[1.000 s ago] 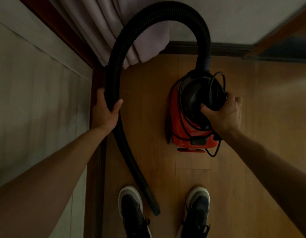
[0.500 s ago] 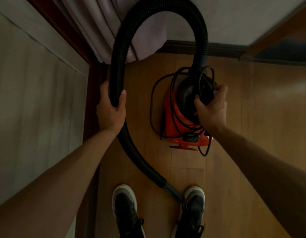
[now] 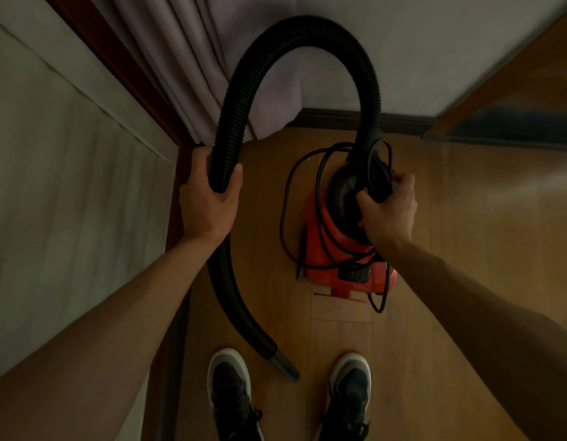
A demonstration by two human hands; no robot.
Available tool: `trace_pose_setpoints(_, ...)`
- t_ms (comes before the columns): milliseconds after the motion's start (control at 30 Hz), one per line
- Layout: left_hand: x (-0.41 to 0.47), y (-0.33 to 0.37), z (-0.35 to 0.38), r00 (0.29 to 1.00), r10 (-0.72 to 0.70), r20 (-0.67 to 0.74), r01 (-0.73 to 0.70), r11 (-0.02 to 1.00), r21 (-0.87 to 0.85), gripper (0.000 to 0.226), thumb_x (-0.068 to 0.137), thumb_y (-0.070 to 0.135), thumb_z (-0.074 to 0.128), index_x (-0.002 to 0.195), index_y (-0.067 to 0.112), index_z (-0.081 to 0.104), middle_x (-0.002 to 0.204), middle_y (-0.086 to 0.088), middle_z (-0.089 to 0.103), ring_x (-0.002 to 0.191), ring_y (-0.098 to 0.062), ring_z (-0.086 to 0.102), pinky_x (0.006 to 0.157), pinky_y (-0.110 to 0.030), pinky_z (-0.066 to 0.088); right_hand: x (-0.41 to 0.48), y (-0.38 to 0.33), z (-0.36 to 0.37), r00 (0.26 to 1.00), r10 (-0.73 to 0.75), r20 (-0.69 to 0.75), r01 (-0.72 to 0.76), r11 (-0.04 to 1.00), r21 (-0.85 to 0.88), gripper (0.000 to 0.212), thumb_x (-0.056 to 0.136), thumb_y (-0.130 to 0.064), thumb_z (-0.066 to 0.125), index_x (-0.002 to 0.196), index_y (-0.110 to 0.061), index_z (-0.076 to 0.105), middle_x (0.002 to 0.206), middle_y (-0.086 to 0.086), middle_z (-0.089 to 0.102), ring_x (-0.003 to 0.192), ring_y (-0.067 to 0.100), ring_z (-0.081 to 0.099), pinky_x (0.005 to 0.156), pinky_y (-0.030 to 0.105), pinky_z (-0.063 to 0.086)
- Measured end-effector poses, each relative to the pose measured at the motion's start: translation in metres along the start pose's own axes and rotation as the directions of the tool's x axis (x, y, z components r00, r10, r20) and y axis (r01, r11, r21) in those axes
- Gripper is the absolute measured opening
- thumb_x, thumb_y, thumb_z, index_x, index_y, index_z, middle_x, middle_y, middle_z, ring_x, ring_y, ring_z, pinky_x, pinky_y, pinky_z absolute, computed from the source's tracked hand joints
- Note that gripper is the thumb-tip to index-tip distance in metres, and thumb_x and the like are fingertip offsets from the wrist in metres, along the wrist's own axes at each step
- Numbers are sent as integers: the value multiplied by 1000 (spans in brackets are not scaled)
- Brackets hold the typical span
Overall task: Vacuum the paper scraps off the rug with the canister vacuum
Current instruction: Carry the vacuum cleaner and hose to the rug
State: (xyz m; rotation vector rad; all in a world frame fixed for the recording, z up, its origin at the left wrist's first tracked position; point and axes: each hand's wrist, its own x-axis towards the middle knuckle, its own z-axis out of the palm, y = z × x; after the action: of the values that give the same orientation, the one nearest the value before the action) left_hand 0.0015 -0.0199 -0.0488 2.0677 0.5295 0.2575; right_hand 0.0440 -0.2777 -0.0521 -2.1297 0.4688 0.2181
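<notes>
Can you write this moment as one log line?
left hand: grips hose | right hand: grips canister vacuum top | cord: draped around it | hose end: between shoes | rug: not in view

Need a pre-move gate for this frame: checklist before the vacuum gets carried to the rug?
1. Left hand grips hose: ok.
2. Right hand holds canister vacuum by its top: ok.
3. Cord stowed: not ok, loops hang loose off the body.
4. Hose end clear of shoes: not ok, sits between them.
5. Rug and scraps located: cannot tell, neither in view.
</notes>
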Motion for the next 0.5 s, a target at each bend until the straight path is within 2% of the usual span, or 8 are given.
trace_pose_setpoints(200,-9,66,-27,1000,12,-4,-13,999,-44,19,97,33,61,112,28,50,85,13,59,63,5,56,50,-10,46,-15,-48,-52,998,-64,-23,65,997,49,43,80,-25,70,109,-28,39,107,3,62,84,35,70,67,51,61)
trace_pose_setpoints(300,-12,110,-42,1000,13,-10,-14,996,-88,17,97,32,61,109,30,49,83,6,60,59,-1,56,45,-17,47,-24,-80,-86,994,-104,-33,106,992,73,44,77,-33,69,109,-31,39,107,0,60,85,35,70,67,51,61)
trace_pose_setpoints(400,-13,155,-57,999,32,-23,-35,993,-113,17,96,32,62,109,32,50,78,7,59,56,-5,54,42,-23,47,-35,-116,-124,988,-143,-55,148,984,96,42,83,-27,70,110,-30,38,106,-2,59,86,35,70,68,50,61)
trace_pose_setpoints(500,-16,203,-72,997,63,-42,-67,991,-112,21,96,34,62,115,31,52,78,10,60,55,-11,58,41,-26,48,-48,-155,-166,980,-181,-77,190,973,131,42,86,-22,70,112,-28,38,98,-11,55,90,31,70,68,50,62)
